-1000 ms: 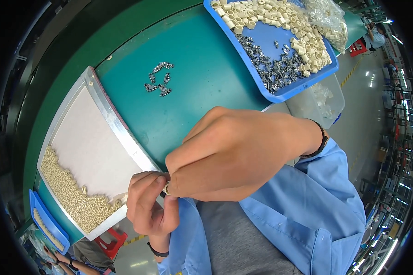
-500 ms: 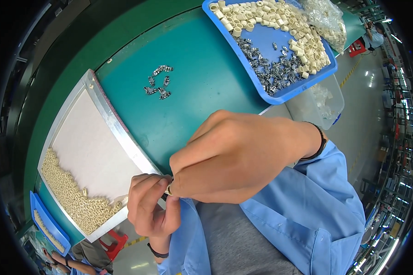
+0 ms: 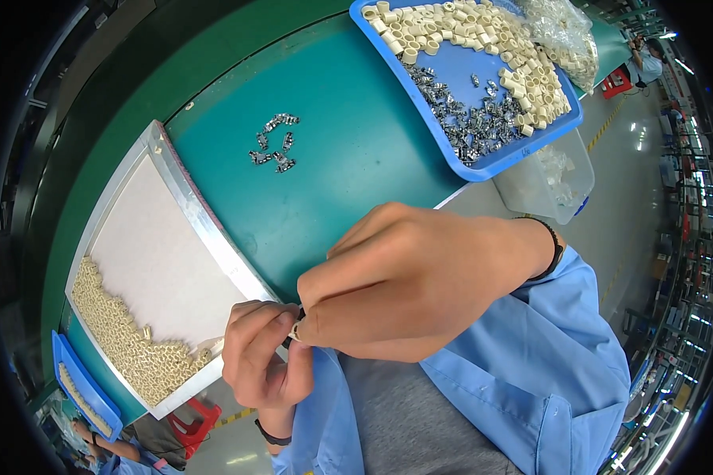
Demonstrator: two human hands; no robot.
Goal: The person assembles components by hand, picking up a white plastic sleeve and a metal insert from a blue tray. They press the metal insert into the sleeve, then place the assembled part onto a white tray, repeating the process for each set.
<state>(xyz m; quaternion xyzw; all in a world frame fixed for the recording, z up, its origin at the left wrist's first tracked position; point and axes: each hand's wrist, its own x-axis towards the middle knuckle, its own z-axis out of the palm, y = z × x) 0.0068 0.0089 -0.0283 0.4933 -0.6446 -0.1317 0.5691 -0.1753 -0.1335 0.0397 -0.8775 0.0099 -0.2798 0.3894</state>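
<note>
- Honestly, not much has changed in the last half second: the right hand (image 3: pixel 420 285) has slid a touch rightward and toward the body, and the left hand (image 3: pixel 255 358) barely budged.
- My guess is that's just a tweak of the grip, with the same fiddly handwork carrying on.
- Left fingers are pinching a small cream part (image 3: pixel 295 330); right fingers are pinched in on it too, though the back of that hand hides exactly how the tips sit.
- So the part's up between both hands, in front of the torso, near the closest corner of the metal-framed tray (image 3: pixel 190 202). Too tiny to say what it is.
- That tray has a heap of small cream fittings (image 3: pixel 135 340) along its left end.
- Loose metal clips (image 3: pixel 284 162) lie on the green bench (image 3: pixel 348 119), well apart from the hands.
- Far right, the big blue tray (image 3: pixel 466 63) holds cream plastic sleeves (image 3: pixel 543 95) plus a pile of more shiny clips (image 3: pixel 471 131).
- Labels? Just a dark scribble on the big blue tray's rim, too small to make out. No brands I can spot.
</note>
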